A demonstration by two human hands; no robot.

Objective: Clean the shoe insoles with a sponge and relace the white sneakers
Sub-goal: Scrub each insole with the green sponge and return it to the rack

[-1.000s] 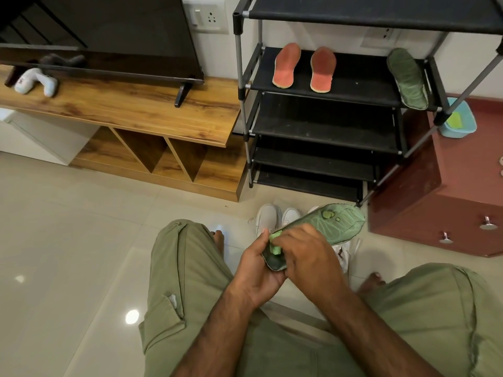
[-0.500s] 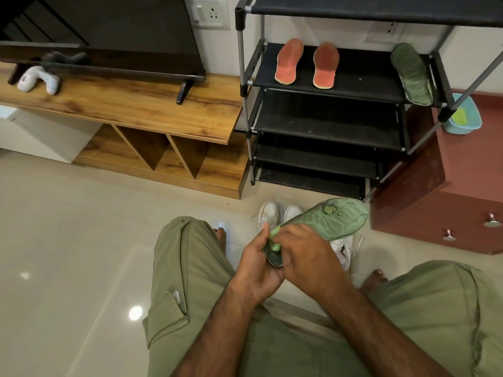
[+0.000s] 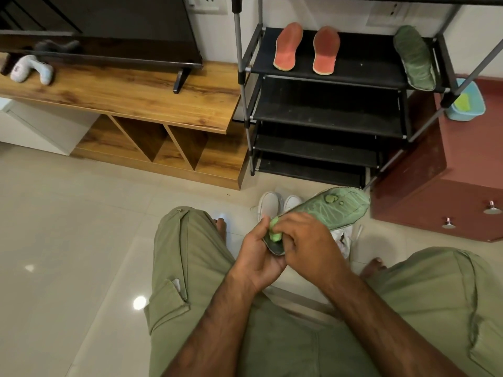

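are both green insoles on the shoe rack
No, only one green fabric insole lies on the black metal shoe rack; the left hand holds the second insole.

Around the green insole (image 3: 334,210), bare tiled floor (image 3: 68,240) lies open toward nine o'clock. The black shoe rack (image 3: 326,115) blocks twelve, the wooden bench (image 3: 136,99) ten to eleven, and the red cabinet (image 3: 435,200) two to three, with the white sneakers (image 3: 269,205) on the floor just beneath. The person's left thigh (image 3: 190,268) closes seven and the right thigh (image 3: 435,295) closes four to five.

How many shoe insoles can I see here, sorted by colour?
Orange insoles: 2
Green insoles: 2
Total: 4
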